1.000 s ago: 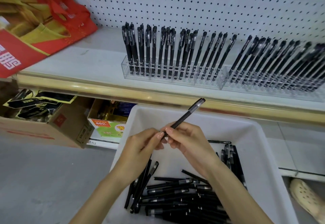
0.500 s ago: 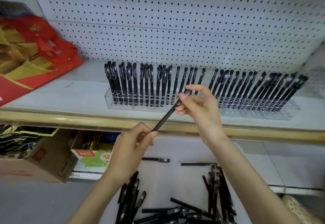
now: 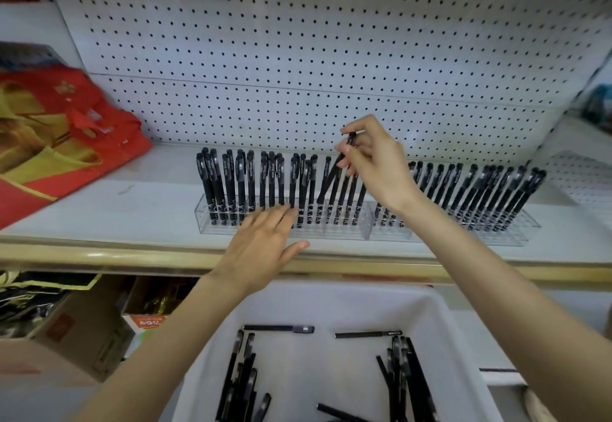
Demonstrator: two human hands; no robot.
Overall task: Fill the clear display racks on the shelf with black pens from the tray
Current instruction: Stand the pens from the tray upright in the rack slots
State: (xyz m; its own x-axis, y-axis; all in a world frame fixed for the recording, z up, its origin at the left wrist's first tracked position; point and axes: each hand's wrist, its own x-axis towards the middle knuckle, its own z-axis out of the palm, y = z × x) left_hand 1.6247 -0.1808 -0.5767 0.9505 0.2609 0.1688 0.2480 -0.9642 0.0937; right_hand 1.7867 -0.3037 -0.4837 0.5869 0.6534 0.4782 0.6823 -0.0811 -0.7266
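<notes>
Pen (image 3: 331, 180) pinched by right hand (image 3: 376, 165), tip seemingly hidden in rack (image 3: 331, 232); left hand (image 3: 265, 244) flat.

The shelf (image 3: 132, 209) in front of me is a white board with a gold strip (image 3: 99, 256) along its front edge. Two clear racks stand on it in one row, end to end and touching: the left rack (image 3: 331, 228) near the middle, the right rack (image 3: 516, 236) beside it. Both hold black pens (image 3: 231, 183), upright or a little tilted. At the left end lies a red and yellow bag (image 3: 66, 130), well apart from the racks. At the far right lies another clear piece (image 3: 569, 173); I cannot tell what it is.
</notes>
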